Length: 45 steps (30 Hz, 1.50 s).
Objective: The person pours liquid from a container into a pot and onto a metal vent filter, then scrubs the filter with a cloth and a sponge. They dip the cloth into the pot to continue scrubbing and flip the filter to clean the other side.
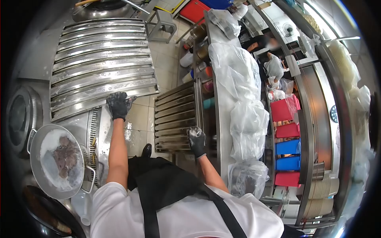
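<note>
Gloved hands at two wet, slatted metal panels
The right hand [196, 139], half-curled around white foam, meets the smaller panel [174, 122] at centre; whether it grips a pad, I cannot tell. That panel's long axis runs up the frame. Beyond, the left hand [119, 104] curls over the near rim of the large panel [104, 65], upper left, slats running crosswise. Both look stiff, fairly heavy, slippery; best held by opposite outer rims.

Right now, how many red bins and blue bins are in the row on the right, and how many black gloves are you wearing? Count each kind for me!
Red bins: 3
Blue bins: 2
Black gloves: 2
Total: 7
</note>
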{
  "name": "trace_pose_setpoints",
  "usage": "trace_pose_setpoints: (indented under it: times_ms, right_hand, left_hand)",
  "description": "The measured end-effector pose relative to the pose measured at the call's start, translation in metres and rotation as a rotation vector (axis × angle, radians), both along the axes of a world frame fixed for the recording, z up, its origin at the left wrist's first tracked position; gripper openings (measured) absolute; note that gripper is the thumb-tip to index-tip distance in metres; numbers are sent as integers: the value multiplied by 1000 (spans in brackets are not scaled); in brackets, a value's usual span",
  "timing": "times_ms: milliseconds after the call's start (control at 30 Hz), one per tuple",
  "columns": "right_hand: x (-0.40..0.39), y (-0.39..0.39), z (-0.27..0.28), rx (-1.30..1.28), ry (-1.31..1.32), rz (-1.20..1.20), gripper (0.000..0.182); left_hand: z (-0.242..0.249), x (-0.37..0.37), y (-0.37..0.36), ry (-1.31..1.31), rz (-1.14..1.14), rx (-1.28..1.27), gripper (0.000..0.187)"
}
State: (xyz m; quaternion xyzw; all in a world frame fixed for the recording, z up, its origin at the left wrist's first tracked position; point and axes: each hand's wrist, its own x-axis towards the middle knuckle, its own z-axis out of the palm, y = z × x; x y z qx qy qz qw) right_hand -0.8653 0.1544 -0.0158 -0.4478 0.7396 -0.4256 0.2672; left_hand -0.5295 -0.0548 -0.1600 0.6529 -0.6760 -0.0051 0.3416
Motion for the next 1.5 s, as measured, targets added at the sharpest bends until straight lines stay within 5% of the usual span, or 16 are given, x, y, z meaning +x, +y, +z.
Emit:
trace_pose_setpoints:
  times_ms: [67, 100, 167, 200, 367, 467, 500, 567, 667, 767, 833, 1033, 1200, 1333, 1400, 1500]
  right_hand:
    - [18, -2, 45, -130, 842, 414, 22]
    - [15, -3, 48, 81, 847, 448, 31]
    - [12, 0, 55, -45, 949, 456, 32]
    - [11, -1, 58, -176, 1039, 472, 32]
    - [9, -4, 32, -129, 973, 497, 36]
    - [-5, -6, -18, -181, 959, 532, 41]
    - [-11, -6, -39, -94, 748, 432, 41]
    - [14, -11, 6, -275, 835, 351, 19]
    - [2, -12, 7, -251, 751, 416, 16]
    - [8, -13, 29, -316, 813, 454, 20]
    - [12, -18, 38, -398, 867, 491, 23]
    - [25, -19, 51, -138, 908, 590, 35]
    - [17, -20, 40, -368, 1018, 532, 43]
    - [13, -18, 29, -159, 721, 450, 33]
    - [21, -22, 29, -327, 865, 423, 28]
    - [15, -24, 30, -398, 831, 417, 27]
  left_hand:
    - [2, 6, 4, 54, 14, -52, 30]
    - [1, 9, 5, 24, 68, -63, 28]
    - [-9, 12, 8, -60, 146, -134, 25]
    - [24, 16, 10, -41, 87, 223, 25]
    - [-12, 12, -4, -139, 186, -182, 29]
    - [28, 13, 5, -164, 186, 2, 33]
    - [37, 11, 6, -172, 198, 11, 34]
    - [30, 9, 3, -172, 202, 26, 32]
    - [8, 9, -1, -176, 199, 49, 31]
    - [-1, 11, -4, -123, 203, 166, 32]
    - [-4, 11, -4, -196, 204, 8, 31]
    - [6, 8, -3, -189, 211, 74, 30]
    - [14, 5, -4, -178, 198, 102, 29]
    - [13, 4, 1, -188, 248, 48, 29]
    - [23, -1, 1, -163, 262, 184, 29]
    - [17, 4, 7, -131, 205, 19, 29]
